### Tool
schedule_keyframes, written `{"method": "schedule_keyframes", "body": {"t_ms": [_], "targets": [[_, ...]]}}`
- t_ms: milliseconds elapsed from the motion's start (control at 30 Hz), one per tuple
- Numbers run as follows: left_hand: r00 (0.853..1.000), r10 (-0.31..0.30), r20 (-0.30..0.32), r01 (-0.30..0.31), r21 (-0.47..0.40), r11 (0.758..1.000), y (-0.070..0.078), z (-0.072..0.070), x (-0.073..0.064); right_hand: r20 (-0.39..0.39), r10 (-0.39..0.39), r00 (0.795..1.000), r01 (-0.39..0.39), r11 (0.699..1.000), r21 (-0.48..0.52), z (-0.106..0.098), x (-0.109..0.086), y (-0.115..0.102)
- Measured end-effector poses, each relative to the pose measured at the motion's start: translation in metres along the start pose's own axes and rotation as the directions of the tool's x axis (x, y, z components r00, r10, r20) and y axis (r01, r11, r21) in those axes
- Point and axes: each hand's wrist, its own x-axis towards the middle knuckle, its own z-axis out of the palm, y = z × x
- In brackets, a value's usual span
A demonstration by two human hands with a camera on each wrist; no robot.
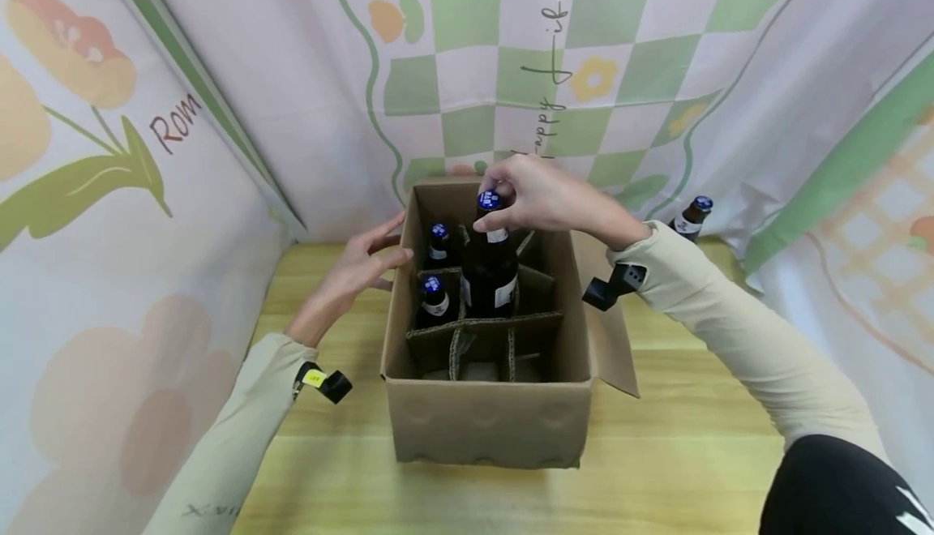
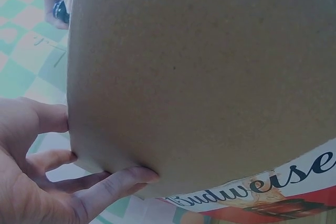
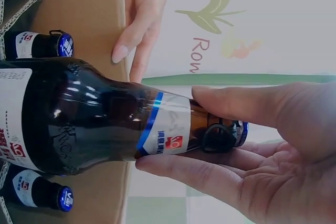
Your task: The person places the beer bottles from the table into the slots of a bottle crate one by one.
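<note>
A cardboard box (image 1: 489,417) stands upright on the wooden table, its inside split by cardboard dividers (image 1: 485,328). My right hand (image 1: 543,199) pinches the neck of a dark brown beer bottle (image 3: 100,119) between thumb and fingers. That bottle stands higher than the two others in the box, its lower part down among the dividers. Two blue-capped bottles, a rear one (image 1: 439,245) and a nearer one (image 1: 434,301), sit along the left side. My left hand (image 1: 353,271) rests against the box's left wall, thumb at the rim and fingers on its outer face.
Another blue-capped bottle (image 1: 689,220) stands on the table at the back right, partly behind my right arm. A box flap (image 1: 609,332) hangs outward on the right. Printed cloth (image 1: 467,73) encloses the wooden table (image 1: 679,405) at the back and sides.
</note>
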Motion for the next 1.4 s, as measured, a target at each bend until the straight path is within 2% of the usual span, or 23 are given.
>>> {"method": "schedule_keyframes", "body": {"t_ms": [367, 667, 1033, 1167, 1400], "targets": [[1.0, -0.004, 0.003, 0.004, -0.023, 1.0, 0.001, -0.001, -0.001, 0.06, 0.007, 0.998, -0.009, 0.999, 0.045, 0.001, 0.003, 0.001], [1.0, -0.001, 0.005, 0.001, -0.024, 1.0, 0.001, -0.001, -0.001, 0.097, 0.007, 0.995, -0.003, 0.999, -0.043, 0.008, 0.003, 0.007], [1.0, 0.005, 0.009, -0.005, -0.027, 1.0, -0.001, -0.001, 0.0, 0.16, -0.009, 0.987, 0.016, 0.999, -0.047, 0.014, 0.004, 0.012], [1.0, 0.0, 0.005, 0.0, -0.029, 1.0, -0.001, -0.001, 0.0, 0.201, -0.005, 0.98, 0.016, 0.999, -0.048, 0.022, 0.008, 0.016], [1.0, 0.008, 0.014, -0.008, -0.037, 0.999, -0.002, -0.001, 0.0, 0.297, 0.011, 0.955, 0.022, 0.994, -0.107, 0.038, 0.013, 0.019]]}}
